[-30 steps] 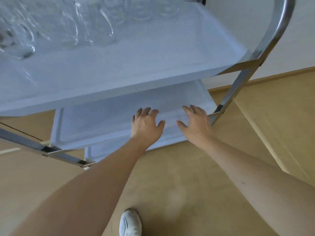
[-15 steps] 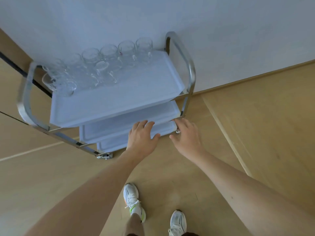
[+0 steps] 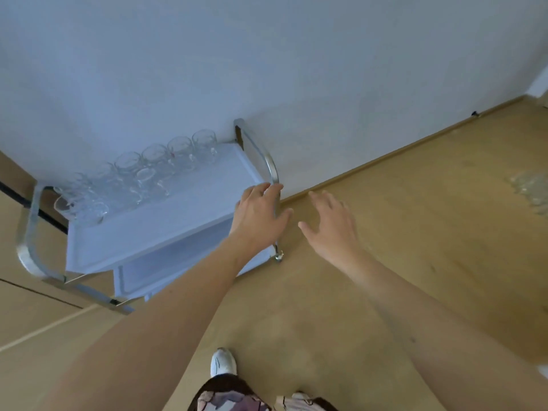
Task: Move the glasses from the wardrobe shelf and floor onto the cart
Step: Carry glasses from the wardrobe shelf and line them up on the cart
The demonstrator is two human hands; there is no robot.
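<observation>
Wall [image 3: 267, 54] fills the top of the view, wooden floor [image 3: 415, 232] the right and bottom, and the cart [image 3: 166, 232] stands at about nine o'clock against the wall. Half a second ago both hands reached toward the lower trays; now the view has pulled back and the hands have risen. On the top tray the glasses [image 3: 142, 179] sit bunched along the far edge, toward ten o'clock. More glasses on the floor [image 3: 530, 191] show as a blur at three o'clock. Left hand [image 3: 258, 218] rests with relaxed fingers at the cart's metal handle [image 3: 271, 167]; right hand [image 3: 329, 226] hovers spread and empty beside it. Probably the next trip heads for the floor batch.
</observation>
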